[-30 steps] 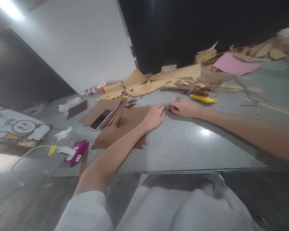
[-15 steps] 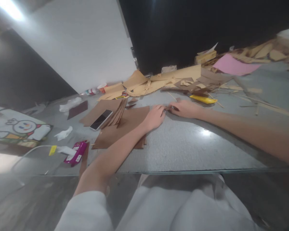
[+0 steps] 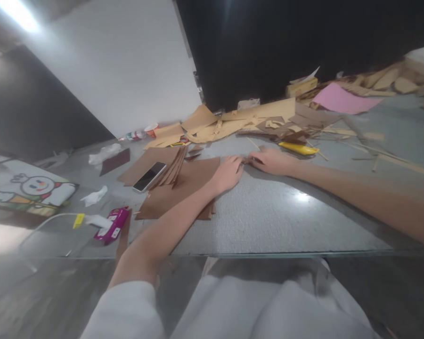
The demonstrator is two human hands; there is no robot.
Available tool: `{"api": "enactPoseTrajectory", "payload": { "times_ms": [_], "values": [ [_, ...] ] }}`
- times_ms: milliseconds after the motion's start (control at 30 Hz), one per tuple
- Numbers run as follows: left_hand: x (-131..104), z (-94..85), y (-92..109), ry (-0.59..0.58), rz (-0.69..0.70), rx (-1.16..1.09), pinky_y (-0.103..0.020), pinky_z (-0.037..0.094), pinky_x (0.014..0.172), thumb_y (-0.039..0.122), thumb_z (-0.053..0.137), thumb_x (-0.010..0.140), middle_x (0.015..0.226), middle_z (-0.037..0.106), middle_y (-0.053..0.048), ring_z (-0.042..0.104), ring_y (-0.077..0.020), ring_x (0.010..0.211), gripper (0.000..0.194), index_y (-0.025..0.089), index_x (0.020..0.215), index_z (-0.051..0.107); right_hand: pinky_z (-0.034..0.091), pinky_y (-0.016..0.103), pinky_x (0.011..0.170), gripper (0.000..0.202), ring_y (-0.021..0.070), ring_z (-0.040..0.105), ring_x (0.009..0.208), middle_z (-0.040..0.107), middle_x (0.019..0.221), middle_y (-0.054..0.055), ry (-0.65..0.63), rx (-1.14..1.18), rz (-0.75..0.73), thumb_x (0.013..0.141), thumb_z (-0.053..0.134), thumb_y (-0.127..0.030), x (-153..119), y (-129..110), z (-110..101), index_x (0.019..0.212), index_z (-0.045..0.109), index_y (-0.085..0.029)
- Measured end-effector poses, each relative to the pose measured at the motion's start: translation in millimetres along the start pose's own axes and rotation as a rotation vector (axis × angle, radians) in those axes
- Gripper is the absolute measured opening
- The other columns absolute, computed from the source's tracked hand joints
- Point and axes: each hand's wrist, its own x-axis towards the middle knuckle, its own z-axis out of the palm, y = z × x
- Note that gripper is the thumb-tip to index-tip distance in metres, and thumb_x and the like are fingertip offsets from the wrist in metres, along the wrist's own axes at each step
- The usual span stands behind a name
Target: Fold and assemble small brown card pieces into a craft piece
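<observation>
Head view: L hand (image 3: 228,173) and R hand (image 3: 268,161) met nr mid-table, fingertips close together, w/ a brown bit (image 3: 246,160) btwn them. Bit was tiny & blurred; couldn't tell its shape. L fingers were bent down, side by side, tips toward the bit; R fingers curled in toward L hand. Couldn't tell if either set was pinching it.

Edges: L hand sat at the right edge of the brown sheets (image 3: 194,174), L forearm crossing over them and the near edge (image 3: 268,254). R forearm came in from the right, over the tabletop. Main room to move: grey table (image 3: 268,221) btwn the forearms, from hands down to near edge, w/ a glare spot nr R forearm.

Tighter elsewhere: yellow thing (image 3: 298,149) lay just beyond R wrist, thin strips (image 3: 399,161) farther right. Tan paper (image 3: 254,113) ran along the far side, w/ a narrow grey band btwn it & the hands. To the left, phone (image 3: 150,176) rested on the stack (image 3: 141,159), whose fanned edges faced the hands. Purple pack (image 3: 115,226) lay nr the near edge, left of L forearm. Pink sheet (image 3: 344,98) was well off, far right.
</observation>
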Motion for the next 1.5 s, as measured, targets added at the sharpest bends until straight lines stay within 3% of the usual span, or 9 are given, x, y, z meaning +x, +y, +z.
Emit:
{"api": "enactPoseTrajectory", "payload": {
  "times_ms": [333,1500],
  "values": [
    [-1.3,0.2,-1.4,0.010,0.012,0.003,-0.043,0.046,0.120,0.011,0.044,0.107,0.132,0.069,-0.013,0.058,-0.0258,0.133,0.031,0.014,0.128,0.066,0.028,0.030,0.064,0.039,0.0208,0.057,0.067,0.071,0.085,0.006,-0.057,0.053,0.085,0.110,0.042,-0.049,1.1,0.4,1.3,0.120,0.069,-0.023],
    [-1.8,0.6,-1.2,0.022,0.020,-0.020,-0.044,0.046,0.121,0.011,0.044,0.105,0.134,0.069,-0.012,0.058,-0.0266,0.134,0.032,0.016,0.128,0.066,0.028,0.031,0.063,0.032,0.0215,0.059,0.067,0.073,0.082,0.007,-0.029,0.036,0.039,0.108,0.047,-0.044,0.3,0.3,3.9,0.114,0.069,-0.022]
  ]
}}
